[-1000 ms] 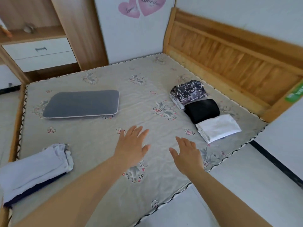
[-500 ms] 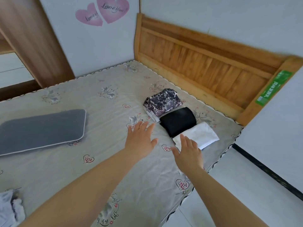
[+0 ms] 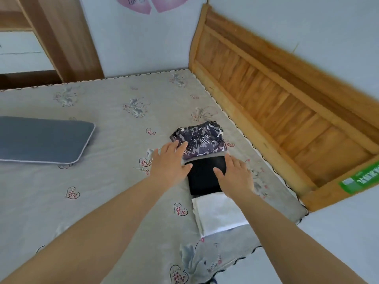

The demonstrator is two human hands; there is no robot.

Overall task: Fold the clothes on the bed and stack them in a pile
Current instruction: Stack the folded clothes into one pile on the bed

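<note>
Three folded garments lie in a row near the bed's (image 3: 102, 191) right edge: a patterned bundle (image 3: 202, 140) farthest up, a black fold (image 3: 205, 177) in the middle, a white fold (image 3: 217, 214) nearest the person. None is stacked yet, so I judge the piling step is only starting.

The risk, as I see it, is that lifting the black fold from its sides lets the layers sag and slip open, since soft cloth has no stiffness; dragging it could also tug the patterned bundle, which touches it.

The left hand (image 3: 169, 162) is spread flat, fingers straight, its fingertips at the patterned bundle's near corner and its thumb by the black fold's left edge. The right hand (image 3: 233, 177) is also wide, resting on the black fold's right side. Neither grips anything.
</note>
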